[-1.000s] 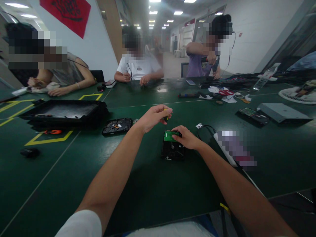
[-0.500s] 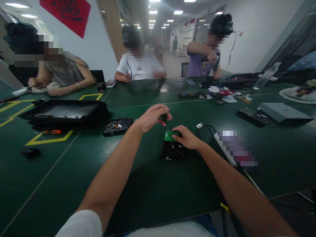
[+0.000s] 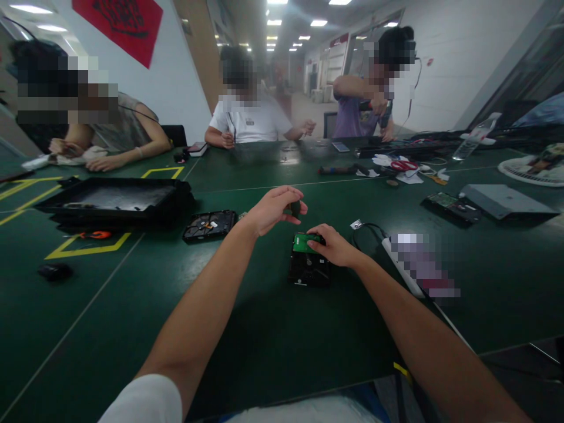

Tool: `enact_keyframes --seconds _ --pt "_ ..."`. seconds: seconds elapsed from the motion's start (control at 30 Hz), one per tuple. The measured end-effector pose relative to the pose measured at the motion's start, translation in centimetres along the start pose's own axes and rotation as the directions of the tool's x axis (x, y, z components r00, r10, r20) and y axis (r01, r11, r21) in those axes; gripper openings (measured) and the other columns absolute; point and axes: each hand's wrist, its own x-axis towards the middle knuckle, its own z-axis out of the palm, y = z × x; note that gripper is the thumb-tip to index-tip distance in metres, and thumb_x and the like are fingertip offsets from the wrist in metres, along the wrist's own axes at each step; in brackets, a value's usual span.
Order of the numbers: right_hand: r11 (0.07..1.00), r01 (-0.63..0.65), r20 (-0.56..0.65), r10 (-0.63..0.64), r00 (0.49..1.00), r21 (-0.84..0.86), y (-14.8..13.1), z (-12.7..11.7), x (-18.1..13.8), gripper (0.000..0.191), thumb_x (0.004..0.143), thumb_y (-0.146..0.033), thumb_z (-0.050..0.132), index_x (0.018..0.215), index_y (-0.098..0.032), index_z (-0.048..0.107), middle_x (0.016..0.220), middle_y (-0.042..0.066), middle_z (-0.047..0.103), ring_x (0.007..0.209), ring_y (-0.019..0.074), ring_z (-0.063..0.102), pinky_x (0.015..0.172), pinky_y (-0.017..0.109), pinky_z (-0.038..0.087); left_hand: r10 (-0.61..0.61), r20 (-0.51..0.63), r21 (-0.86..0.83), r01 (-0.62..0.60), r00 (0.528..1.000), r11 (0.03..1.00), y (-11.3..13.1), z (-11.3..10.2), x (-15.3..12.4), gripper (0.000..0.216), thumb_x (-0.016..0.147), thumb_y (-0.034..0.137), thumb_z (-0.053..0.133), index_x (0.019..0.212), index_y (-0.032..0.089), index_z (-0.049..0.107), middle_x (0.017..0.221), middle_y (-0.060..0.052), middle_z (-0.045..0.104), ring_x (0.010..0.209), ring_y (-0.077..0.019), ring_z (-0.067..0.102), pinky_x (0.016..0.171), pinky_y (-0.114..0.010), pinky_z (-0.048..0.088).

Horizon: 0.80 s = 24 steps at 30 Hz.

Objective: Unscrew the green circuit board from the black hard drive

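A black hard drive (image 3: pixel 309 270) with a green circuit board (image 3: pixel 301 243) at its far end lies on the table in front of me. My right hand (image 3: pixel 331 245) grips its far right part, with the thumb on the green board and the fingers around the far edge. Just beyond and to the left, my left hand (image 3: pixel 282 208) is raised over the table with its fingers curled in toward the thumb. Something dark shows between those fingers, too unclear to name. Another black drive-like unit (image 3: pixel 210 226) lies left of my left forearm.
Black trays (image 3: pixel 114 202) are stacked at the left, near a black mouse (image 3: pixel 55 271). At the right lie a white power strip (image 3: pixel 403 267) with a cable, a circuit-board unit (image 3: pixel 452 208) and a grey box (image 3: pixel 509 201). A bottle (image 3: pixel 478 136) stands farther back. Three people sit across the table.
My left fingers have shifted slightly, while my right hand and the hard drive stay in place. Across the table, the middle person's hand has risen.
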Motion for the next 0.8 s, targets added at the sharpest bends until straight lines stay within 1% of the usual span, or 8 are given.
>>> enact_keyframes --seconds 0.07,0.13,0.23,0.33,0.53,0.6,0.7,0.8 --pt "1.0 -0.004 -0.002 0.004 1.0 -0.002 0.02 -0.02 0.03 0.033 0.098 -0.039 0.063 0.127 -0.024 0.068 0.123 0.01 0.068 0.118 0.0311 0.063 0.102 0.046 0.049 -0.002 -0.006 -0.004 0.002 1.0 1.0 -0.01 0.42 -0.04 0.02 0.089 0.034 0.069 0.098 0.019 0.06 0.091 -0.01 0.074 0.089 -0.0221 0.071 0.069 -0.032 0.059" --pt "1.0 -0.007 -0.004 0.007 1.0 -0.003 0.05 0.0 0.07 0.033 0.098 -0.039 0.063 0.127 -0.024 0.068 0.123 0.009 0.068 0.118 0.0311 0.063 0.103 0.047 0.049 -0.003 -0.001 0.004 0.003 1.0 1.0 -0.02 0.62 -0.04 0.018 0.089 0.034 0.069 0.094 0.018 0.061 0.092 -0.01 0.073 0.09 -0.0217 0.07 0.07 -0.032 0.06" --pt "1.0 -0.002 -0.006 0.002 1.0 -0.007 0.09 0.07 0.13 0.032 0.098 -0.038 0.063 0.126 -0.024 0.069 0.122 0.01 0.069 0.116 0.0303 0.063 0.102 0.047 0.049 0.02 -0.003 0.049 -0.02 1.0 0.999 0.02 0.46 0.04 0.019 0.087 0.035 0.069 0.09 0.017 0.068 0.095 -0.01 0.07 0.09 -0.0203 0.066 0.067 -0.029 0.058" --pt "1.0 -0.004 -0.01 0.004 1.0 -0.011 0.04 0.13 0.14 0.031 0.098 -0.037 0.064 0.125 -0.023 0.069 0.121 0.01 0.069 0.115 0.0293 0.063 0.103 0.046 0.049 0.046 -0.042 0.099 -0.042 0.998 0.994 0.1 0.09 0.11 0.02 0.085 0.036 0.069 0.087 0.016 0.073 0.095 -0.01 0.067 0.088 -0.0193 0.063 0.063 -0.025 0.056" --pt "1.0 -0.002 -0.01 0.002 1.0 -0.01 -0.03 0.09 0.13 0.032 0.098 -0.038 0.063 0.126 -0.024 0.069 0.121 0.009 0.068 0.116 0.0299 0.063 0.103 0.046 0.049 0.003 -0.045 0.032 -0.001 0.999 1.0 0.17 0.15 0.05 0.019 0.085 0.032 0.065 0.097 0.018 0.069 0.091 -0.009 0.071 0.085 -0.0215 0.068 0.058 -0.027 0.056" --pt "1.0 0.003 -0.013 -0.003 1.0 -0.005 0.05 0.09 0.14 0.033 0.098 -0.039 0.063 0.126 -0.023 0.069 0.121 0.01 0.068 0.116 0.0302 0.063 0.103 0.046 0.049 -0.005 -0.038 0.004 0.005 0.999 1.0 0.14 0.24 0.06 0.017 0.087 0.03 0.063 0.097 0.018 0.067 0.09 -0.01 0.072 0.086 -0.0222 0.07 0.06 -0.028 0.057" --pt "1.0 -0.003 -0.012 0.003 1.0 -0.001 0.19 0.13 0.14 0.034 0.097 -0.039 0.063 0.127 -0.022 0.068 0.12 0.01 0.068 0.115 0.0302 0.064 0.103 0.046 0.049 0.016 -0.004 -0.008 -0.016 1.0 1.0 0.0 0.19 0.16 0.017 0.09 0.033 0.063 0.095 0.018 0.068 0.093 -0.01 0.072 0.09 -0.0218 0.07 0.069 -0.032 0.061" --pt "1.0 -0.006 -0.01 0.006 1.0 -0.002 0.18 0.14 0.11 0.034 0.098 -0.04 0.064 0.126 -0.024 0.068 0.121 0.009 0.069 0.116 0.0306 0.063 0.103 0.046 0.049 0.049 0.016 0.032 -0.05 0.999 0.998 -0.25 -0.02 0.29 0.022 0.091 0.039 0.068 0.092 0.017 0.07 0.095 -0.009 0.069 0.091 -0.0197 0.067 0.069 -0.029 0.06"
